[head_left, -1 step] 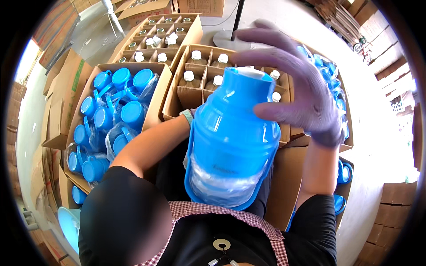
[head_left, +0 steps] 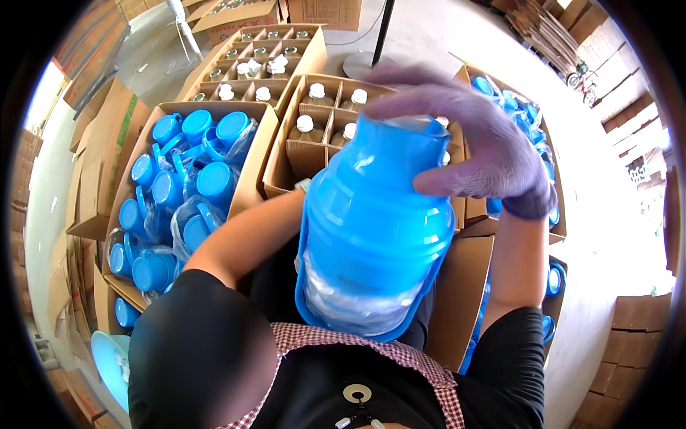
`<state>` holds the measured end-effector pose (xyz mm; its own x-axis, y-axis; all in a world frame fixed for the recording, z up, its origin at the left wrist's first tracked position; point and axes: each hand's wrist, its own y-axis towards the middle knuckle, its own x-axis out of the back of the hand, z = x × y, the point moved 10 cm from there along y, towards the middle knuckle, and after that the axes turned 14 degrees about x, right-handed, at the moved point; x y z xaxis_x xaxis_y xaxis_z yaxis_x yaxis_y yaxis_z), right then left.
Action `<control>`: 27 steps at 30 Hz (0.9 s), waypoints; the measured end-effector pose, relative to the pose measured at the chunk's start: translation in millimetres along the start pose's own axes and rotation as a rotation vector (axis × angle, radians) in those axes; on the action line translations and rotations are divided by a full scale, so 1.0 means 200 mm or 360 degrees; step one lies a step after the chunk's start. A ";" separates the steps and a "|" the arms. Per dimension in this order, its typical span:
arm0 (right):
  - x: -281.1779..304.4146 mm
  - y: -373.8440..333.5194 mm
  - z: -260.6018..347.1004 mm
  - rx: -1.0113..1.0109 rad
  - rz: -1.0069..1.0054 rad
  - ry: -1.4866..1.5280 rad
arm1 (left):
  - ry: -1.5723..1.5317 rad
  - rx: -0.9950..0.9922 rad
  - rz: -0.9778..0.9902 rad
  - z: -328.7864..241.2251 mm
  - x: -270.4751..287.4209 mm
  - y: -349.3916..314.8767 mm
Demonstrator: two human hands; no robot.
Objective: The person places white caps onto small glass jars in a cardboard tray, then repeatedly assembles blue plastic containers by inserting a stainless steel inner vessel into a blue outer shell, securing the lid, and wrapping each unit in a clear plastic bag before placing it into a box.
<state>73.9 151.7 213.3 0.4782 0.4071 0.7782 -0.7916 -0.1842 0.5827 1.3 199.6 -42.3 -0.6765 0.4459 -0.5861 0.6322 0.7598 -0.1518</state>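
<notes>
A large blue plastic flask-shaped jug (head_left: 379, 222) with a narrow neck stands tilted between my legs, close to my apron. Crumpled clear plastic film wraps its lower part, and a blue handle band runs down its sides. My right hand (head_left: 479, 146), in a purple glove, arches over the neck with fingers apart from the thumb. Its fingers curve past the far side of the mouth, blurred by motion, while the thumb lies by the shoulder of the jug. My left forearm (head_left: 250, 232) reaches behind the jug, which hides my left hand.
On the left stands a carton (head_left: 261, 154) of blue lidded cups (head_left: 216, 182) in plastic bags. Ahead, a divided carton (head_left: 279, 161) holds white-capped bottles (head_left: 306, 127), with another (head_left: 314, 53) beyond. Blue pieces (head_left: 525, 118) fill a carton at right. A black pole (head_left: 384, 32) rises behind.
My right hand has turned and lowered, its fingers coming closer around the jug's neck. The jug has shifted slightly to the left. My left hand stays hidden.
</notes>
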 end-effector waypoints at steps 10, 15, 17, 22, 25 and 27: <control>-0.19 -0.06 0.39 -0.0325 0.0831 -0.1525 | 0.0707 -0.0727 -0.1139 0.02 -0.56 -0.93; -0.16 0.07 0.66 -0.1246 0.0757 -0.0620 | 0.0397 -0.0271 -0.0358 0.10 -0.74 -1.03; -0.22 0.32 0.88 -0.0322 0.0595 -0.0438 | 0.0689 -0.0093 0.0054 -0.02 -0.74 -1.03; -0.21 -0.06 0.66 -0.0613 0.0432 -0.0535 | 0.0709 -0.0265 -0.0316 0.17 -0.81 -0.89; -0.17 -0.14 0.67 -0.1130 0.0381 -0.0854 | 0.0676 -0.0460 -0.0718 0.20 -0.93 -0.98; -0.17 0.21 0.92 -0.0672 0.0497 -0.0910 | 0.0458 -0.0359 -0.0289 0.06 -0.87 -1.11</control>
<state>93.7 -34.0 253.4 0.2401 -0.1534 0.9585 -0.9450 0.1888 0.2670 -16.8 -53.1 84.6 -0.8679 0.3846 -0.3143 0.4155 0.9089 -0.0351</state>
